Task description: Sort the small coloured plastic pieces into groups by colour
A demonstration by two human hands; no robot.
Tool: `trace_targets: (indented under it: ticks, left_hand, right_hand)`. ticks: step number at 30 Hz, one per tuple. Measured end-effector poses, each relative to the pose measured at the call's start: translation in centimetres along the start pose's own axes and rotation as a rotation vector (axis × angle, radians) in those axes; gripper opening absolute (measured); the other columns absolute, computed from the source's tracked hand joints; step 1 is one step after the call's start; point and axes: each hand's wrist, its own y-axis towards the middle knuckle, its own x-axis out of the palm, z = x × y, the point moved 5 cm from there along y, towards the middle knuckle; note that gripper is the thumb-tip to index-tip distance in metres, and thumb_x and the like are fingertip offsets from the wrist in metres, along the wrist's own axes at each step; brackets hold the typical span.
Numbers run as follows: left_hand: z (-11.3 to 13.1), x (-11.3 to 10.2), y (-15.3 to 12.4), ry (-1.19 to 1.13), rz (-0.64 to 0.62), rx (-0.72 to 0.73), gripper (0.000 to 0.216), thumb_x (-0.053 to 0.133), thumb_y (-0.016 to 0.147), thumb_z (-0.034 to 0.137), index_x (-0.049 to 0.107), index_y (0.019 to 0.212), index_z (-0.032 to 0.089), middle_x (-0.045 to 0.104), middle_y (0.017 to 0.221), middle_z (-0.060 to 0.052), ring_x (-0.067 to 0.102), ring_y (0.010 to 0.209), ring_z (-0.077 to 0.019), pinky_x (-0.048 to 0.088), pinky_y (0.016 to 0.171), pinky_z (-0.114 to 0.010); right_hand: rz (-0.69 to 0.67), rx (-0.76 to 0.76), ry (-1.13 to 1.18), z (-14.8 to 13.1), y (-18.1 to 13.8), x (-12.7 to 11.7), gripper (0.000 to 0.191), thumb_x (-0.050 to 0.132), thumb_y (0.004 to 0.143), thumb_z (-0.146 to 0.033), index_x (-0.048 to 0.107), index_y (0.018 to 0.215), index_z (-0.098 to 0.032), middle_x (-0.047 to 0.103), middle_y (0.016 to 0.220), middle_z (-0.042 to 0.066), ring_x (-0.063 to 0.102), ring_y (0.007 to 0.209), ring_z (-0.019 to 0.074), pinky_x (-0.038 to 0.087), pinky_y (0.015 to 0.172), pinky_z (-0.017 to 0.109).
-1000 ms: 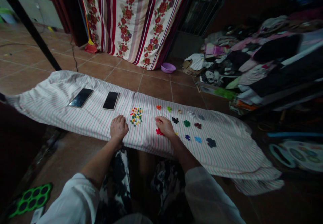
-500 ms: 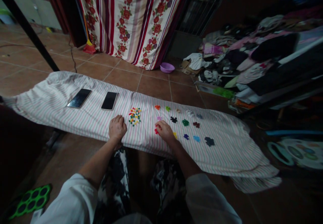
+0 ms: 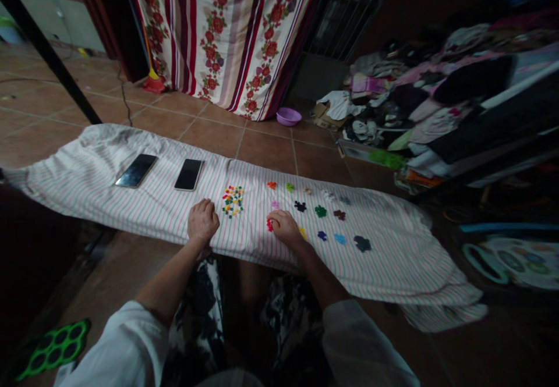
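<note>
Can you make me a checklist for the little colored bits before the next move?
1. Right hand at the red pieces: ok.
2. Red piece firmly in its grip: cannot tell, too small to see.
3. Left hand off the mixed-color pieces: ok, just beside them.
4. Yellow pieces fully visible: not ok, partly hidden by the right arm.
5. Dark blue pieces apart from light blue pieces: ok.

My left sleeve (image 3: pixel 124 340) is loose and white; my right sleeve (image 3: pixel 364 343) looks greyer in the dimness. Both leave my forearms (image 3: pixel 174 275) bare, like my hands (image 3: pixel 203 220). My trousers (image 3: pixel 198 311) have blotchy black-and-white patterning.
</note>
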Motion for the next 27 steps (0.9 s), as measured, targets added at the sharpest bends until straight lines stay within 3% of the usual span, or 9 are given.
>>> trace_targets:
  ticks: [8,15,27]
  left_hand:
    - [0.1,-0.2,0.0,0.017,0.0,0.005,0.032,0.044,0.079,0.017,0.063,0.103,0.013,0.064,0.118,-0.015,0.053,0.119,-0.0263,0.04,0.1,-0.041]
    - [0.0,0.0,0.0,0.012,0.01,0.001,0.033,0.044,0.079,0.017,0.064,0.105,0.012,0.064,0.119,-0.016,0.054,0.118,-0.0269,0.04,0.1,-0.042]
    - [0.0,0.1,0.1,0.009,-0.006,-0.001,0.032,0.045,0.078,0.017,0.064,0.104,0.012,0.064,0.119,-0.015,0.054,0.118,-0.0272,0.04,0.101,-0.042]
  right_hand:
    - [-0.011,0.01,-0.009,0.0,0.3,0.0,0.036,0.04,0.07,-0.001,0.07,0.085,-0.016,0.068,0.092,0.006,0.055,0.091,0.0182,0.038,0.09,0.029]
    - [0.032,-0.014,0.005,-0.6,1.4,-0.1,0.035,0.04,0.074,-0.002,0.07,0.085,-0.017,0.069,0.092,0.006,0.057,0.091,0.0186,0.04,0.09,0.031]
    - [-0.095,-0.1,0.024,-6.2,5.8,1.9,0.028,0.048,0.085,-0.008,0.071,0.095,-0.019,0.071,0.099,0.005,0.059,0.095,0.0169,0.039,0.092,0.031]
